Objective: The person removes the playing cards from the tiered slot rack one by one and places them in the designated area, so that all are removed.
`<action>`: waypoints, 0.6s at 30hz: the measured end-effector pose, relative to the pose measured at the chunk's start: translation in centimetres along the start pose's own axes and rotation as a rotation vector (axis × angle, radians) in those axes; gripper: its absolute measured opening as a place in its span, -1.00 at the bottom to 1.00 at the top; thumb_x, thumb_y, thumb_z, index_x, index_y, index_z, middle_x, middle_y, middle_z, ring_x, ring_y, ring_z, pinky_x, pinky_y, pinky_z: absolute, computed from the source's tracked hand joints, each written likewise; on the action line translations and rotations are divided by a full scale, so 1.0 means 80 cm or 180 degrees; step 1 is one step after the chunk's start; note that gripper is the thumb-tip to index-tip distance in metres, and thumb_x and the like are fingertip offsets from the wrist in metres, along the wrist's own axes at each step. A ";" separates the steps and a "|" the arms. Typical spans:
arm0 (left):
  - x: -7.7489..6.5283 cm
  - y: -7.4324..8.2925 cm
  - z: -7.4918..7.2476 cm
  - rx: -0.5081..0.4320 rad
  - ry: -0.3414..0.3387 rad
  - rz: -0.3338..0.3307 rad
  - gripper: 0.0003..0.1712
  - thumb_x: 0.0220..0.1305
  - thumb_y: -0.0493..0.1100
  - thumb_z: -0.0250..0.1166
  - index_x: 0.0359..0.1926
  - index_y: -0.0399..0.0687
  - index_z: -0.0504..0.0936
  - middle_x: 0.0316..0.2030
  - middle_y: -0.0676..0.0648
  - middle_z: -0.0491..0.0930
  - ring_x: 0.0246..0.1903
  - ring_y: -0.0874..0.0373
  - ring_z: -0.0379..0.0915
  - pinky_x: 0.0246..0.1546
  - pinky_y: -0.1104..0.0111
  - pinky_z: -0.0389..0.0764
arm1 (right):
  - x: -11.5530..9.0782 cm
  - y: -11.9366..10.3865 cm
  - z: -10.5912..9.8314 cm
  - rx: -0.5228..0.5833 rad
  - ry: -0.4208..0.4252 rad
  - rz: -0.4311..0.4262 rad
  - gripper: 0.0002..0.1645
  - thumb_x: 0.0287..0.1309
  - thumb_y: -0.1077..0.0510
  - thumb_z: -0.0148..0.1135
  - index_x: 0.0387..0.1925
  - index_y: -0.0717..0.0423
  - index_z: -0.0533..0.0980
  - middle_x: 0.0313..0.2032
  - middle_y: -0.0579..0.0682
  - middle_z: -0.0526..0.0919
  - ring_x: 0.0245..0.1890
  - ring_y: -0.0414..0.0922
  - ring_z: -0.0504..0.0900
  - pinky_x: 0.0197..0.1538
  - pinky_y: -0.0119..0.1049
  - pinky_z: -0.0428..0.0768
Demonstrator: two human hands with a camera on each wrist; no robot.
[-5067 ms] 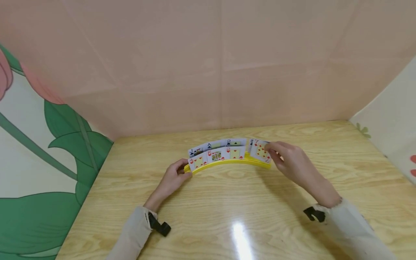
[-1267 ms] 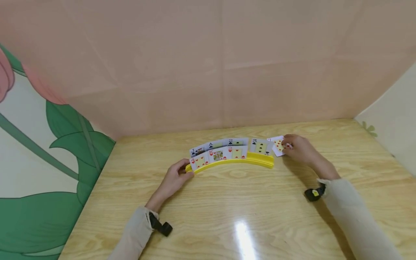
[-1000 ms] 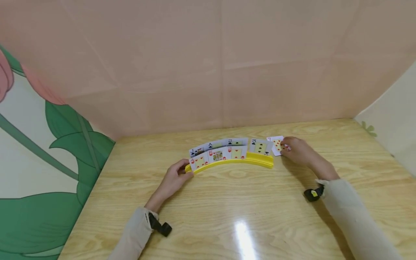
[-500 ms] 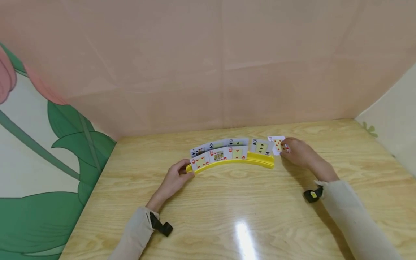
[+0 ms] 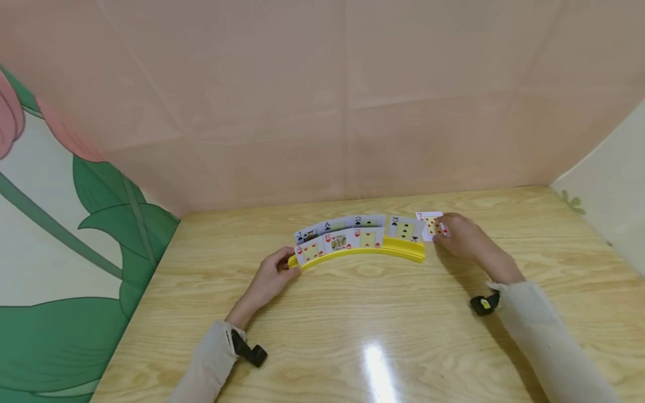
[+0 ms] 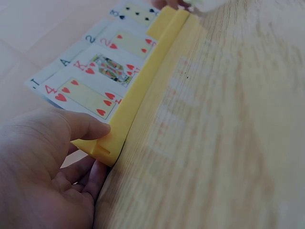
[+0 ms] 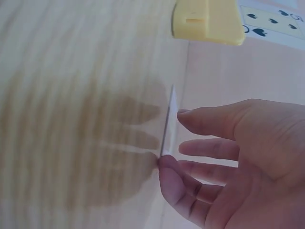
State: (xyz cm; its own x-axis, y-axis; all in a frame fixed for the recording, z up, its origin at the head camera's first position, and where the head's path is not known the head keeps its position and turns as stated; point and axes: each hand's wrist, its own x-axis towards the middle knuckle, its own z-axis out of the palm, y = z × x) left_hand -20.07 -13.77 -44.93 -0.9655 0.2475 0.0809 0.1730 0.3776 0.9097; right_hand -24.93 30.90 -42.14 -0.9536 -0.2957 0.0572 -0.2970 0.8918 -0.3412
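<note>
At the wooden table, right-hand fingers partly cover a red seven card.

Left hand had the near end of a yellow card holder, thumb on the front, fingers curled round. 4 of hearts, king of hearts and 2 of hearts leaned in front, more cards poked out behind, plus a spade card way down the far end. Woodgrain tabletop filled the right.

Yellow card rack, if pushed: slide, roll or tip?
The yellow card rack probably slides, not rolls: its base is long and curved. With the left hand gripping one end, it may swivel. Cards standing in it could shake loose.
</note>
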 end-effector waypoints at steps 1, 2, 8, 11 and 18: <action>-0.002 0.007 -0.001 0.0000 -0.0006 -0.0011 -0.61 0.26 -0.39 0.32 0.12 -0.26 0.59 0.03 -0.17 0.60 0.00 0.03 0.49 0.06 0.20 0.53 | 0.000 -0.002 -0.002 0.0021 -0.0004 0.0022 -0.41 0.28 0.21 0.23 0.18 0.59 0.36 0.16 0.59 0.39 0.18 0.50 0.34 0.24 0.34 0.29; -0.005 0.014 -0.002 0.0006 -0.0016 -0.0020 -0.61 0.27 -0.39 0.32 0.12 -0.28 0.58 0.03 -0.18 0.60 0.01 0.01 0.49 0.07 0.18 0.52 | 0.000 -0.003 -0.004 0.0048 -0.0010 0.0043 -0.41 0.29 0.21 0.22 0.18 0.59 0.36 0.16 0.58 0.40 0.19 0.49 0.35 0.24 0.34 0.29; -0.007 0.021 -0.002 0.0038 -0.0049 -0.0080 -0.60 0.27 -0.42 0.30 0.14 -0.34 0.56 0.05 -0.23 0.58 0.02 -0.04 0.49 0.08 0.12 0.52 | -0.003 -0.013 -0.016 0.0231 0.0030 0.0100 -0.44 0.32 0.20 0.20 0.20 0.54 0.38 0.18 0.54 0.42 0.20 0.44 0.37 0.22 0.34 0.31; -0.001 0.002 0.002 0.0032 -0.0004 -0.0090 -0.59 0.27 -0.40 0.31 0.15 -0.31 0.56 0.06 -0.21 0.58 0.03 -0.03 0.49 0.08 0.12 0.51 | -0.005 -0.021 -0.022 0.0219 0.0150 0.0040 -0.45 0.33 0.19 0.21 0.21 0.50 0.40 0.17 0.51 0.44 0.01 0.33 0.56 0.09 0.28 0.47; 0.005 -0.016 0.002 0.0020 0.0005 -0.0020 -0.59 0.27 -0.35 0.34 0.14 -0.21 0.59 0.05 -0.14 0.60 0.01 0.05 0.49 0.05 0.22 0.53 | -0.010 -0.038 -0.034 0.0214 0.0467 -0.0149 -0.50 0.34 0.19 0.21 0.19 0.43 0.44 0.13 0.47 0.47 -0.39 0.02 0.68 -0.36 -0.08 0.66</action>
State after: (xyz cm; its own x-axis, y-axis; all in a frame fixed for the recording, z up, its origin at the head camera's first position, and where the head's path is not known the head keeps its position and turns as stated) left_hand -20.61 -13.99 -46.18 -0.9668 0.2439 0.0757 0.1681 0.3847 0.9076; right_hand -23.37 29.35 -38.55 -0.9373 -0.2788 0.2091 -0.3419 0.8519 -0.3967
